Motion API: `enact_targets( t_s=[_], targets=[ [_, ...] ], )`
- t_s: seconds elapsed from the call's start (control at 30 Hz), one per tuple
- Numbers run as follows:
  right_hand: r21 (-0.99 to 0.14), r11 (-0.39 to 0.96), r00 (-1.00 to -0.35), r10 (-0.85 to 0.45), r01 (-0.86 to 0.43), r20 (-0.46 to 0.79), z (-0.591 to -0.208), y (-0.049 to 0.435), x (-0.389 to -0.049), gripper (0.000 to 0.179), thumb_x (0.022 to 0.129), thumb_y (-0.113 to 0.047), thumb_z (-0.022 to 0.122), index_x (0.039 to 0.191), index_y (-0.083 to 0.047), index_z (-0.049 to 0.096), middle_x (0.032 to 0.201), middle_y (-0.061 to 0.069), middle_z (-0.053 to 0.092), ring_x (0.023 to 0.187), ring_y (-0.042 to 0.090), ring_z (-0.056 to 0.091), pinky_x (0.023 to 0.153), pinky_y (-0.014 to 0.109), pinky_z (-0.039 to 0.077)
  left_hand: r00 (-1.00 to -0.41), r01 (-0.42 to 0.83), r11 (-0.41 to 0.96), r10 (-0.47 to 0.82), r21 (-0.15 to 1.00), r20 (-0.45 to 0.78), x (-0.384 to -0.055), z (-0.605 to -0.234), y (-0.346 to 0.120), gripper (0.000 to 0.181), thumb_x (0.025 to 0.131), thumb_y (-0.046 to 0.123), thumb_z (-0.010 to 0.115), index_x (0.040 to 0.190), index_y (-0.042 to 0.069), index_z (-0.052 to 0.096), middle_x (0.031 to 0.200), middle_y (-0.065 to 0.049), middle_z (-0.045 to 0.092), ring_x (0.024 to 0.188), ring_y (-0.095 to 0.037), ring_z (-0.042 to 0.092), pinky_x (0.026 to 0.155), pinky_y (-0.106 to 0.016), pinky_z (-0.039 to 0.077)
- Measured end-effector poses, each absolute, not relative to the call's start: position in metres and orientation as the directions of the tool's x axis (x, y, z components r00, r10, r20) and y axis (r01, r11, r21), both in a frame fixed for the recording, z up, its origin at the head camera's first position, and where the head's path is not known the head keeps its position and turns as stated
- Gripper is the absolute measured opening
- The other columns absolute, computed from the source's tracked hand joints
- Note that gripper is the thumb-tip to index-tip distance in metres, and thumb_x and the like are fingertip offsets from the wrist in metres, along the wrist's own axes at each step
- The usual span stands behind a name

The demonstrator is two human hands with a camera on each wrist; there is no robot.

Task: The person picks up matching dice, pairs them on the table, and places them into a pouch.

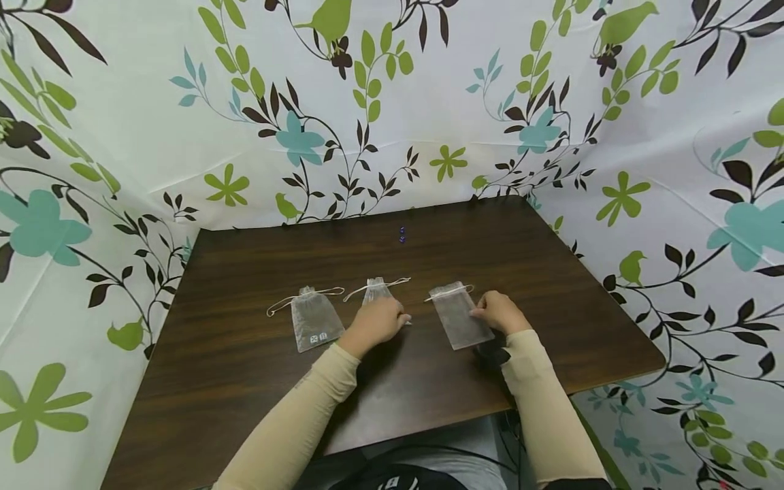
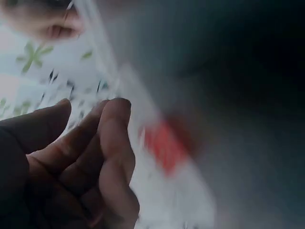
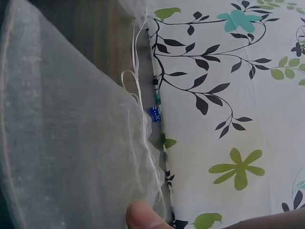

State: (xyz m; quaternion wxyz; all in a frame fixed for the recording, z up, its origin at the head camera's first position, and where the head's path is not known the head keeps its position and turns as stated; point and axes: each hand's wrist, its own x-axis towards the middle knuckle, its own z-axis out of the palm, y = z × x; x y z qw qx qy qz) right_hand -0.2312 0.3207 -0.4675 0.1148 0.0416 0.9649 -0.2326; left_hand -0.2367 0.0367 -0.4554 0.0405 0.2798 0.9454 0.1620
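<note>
Head view shows both forearms slanting over a dark wooden table point(image 1: 202, 408): the left sleeve point(image 1: 294, 412) rises toward one o'clock, the right sleeve point(image 1: 542, 398) toward eleven. The left hand point(image 1: 376, 324) lies palm down over the lower part of the middle bag point(image 1: 375, 291), fingertips aimed at about two o'clock; the bag's gathered neck and drawstring stick out at twelve o'clock from the knuckles. Its wrist view shows bent fingers with a narrow gap to the thumb, and a blurred red patch point(image 2: 164, 147) at three o'clock from them; whether they hold the bag, I cannot tell. The right hand point(image 1: 502, 312), fingers curled toward ten o'clock, pinches the edge of the right bag point(image 1: 458, 321), which lies at nine o'clock from it; its wrist view shows the thumb on the sheer fabric. The left bag point(image 1: 314, 314) lies at nine o'clock from the left hand, two pale pieces point(image 1: 318, 337) near its lower edge. Two blue dice point(image 1: 401, 239) sit at one o'clock from the middle bag.
</note>
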Motion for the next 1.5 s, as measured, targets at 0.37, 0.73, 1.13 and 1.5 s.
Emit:
enact_targets(
  t_s=[0.37,0.73,1.13,1.5],
  targets=[
    [-0.639,0.769,-0.988,-0.089,0.010,-0.123,-0.481,0.330,-0.232,0.012,0.093,-0.011,0.065,0.083,-0.007,0.058,0.081,0.006,0.060,0.069,0.018,0.054,0.062,0.030,0.046,-0.881,0.399,0.819,0.468,0.413,-0.076,-0.245,-0.467,0.088,0.035,0.097,0.034,0.057,0.079,0.006,0.069,0.090,-0.014,0.071,0.078,-0.028,0.067,0.069,-0.048,0.054],
    [-0.852,0.500,-0.967,-0.253,-0.156,0.028,-0.486,0.320,-0.223,0.006,0.094,-0.006,0.060,0.088,-0.006,0.057,0.083,0.008,0.068,0.068,0.027,0.056,0.059,0.030,0.047,-0.830,0.356,0.689,0.543,0.632,-0.124,-0.253,-0.478,0.078,0.036,0.099,0.039,0.051,0.093,0.009,0.070,0.073,0.000,0.069,0.060,-0.014,0.065,0.062,-0.033,0.052],
    [-0.835,0.512,-0.977,-0.158,-0.203,0.141,-0.475,0.321,-0.236,0.014,0.091,-0.015,0.067,0.100,-0.004,0.065,0.091,0.016,0.067,0.073,0.031,0.062,0.064,0.032,0.051,-0.856,0.507,0.621,0.443,0.598,0.267,-0.264,-0.467,0.084,0.010,0.086,0.033,0.071,0.089,0.025,0.077,0.085,0.007,0.073,0.068,-0.005,0.064,0.059,-0.024,0.049],
    [-0.740,0.627,-0.968,-0.208,-0.244,0.143,-0.478,0.326,-0.234,0.020,0.090,-0.015,0.068,0.109,-0.009,0.071,0.109,0.008,0.069,0.093,0.020,0.065,0.075,0.033,0.053,-0.860,0.506,0.719,0.461,0.475,0.219,-0.260,-0.467,0.080,0.018,0.082,0.034,0.075,0.092,0.020,0.077,0.090,0.001,0.075,0.057,-0.008,0.063,0.049,-0.024,0.047]
  ],
)
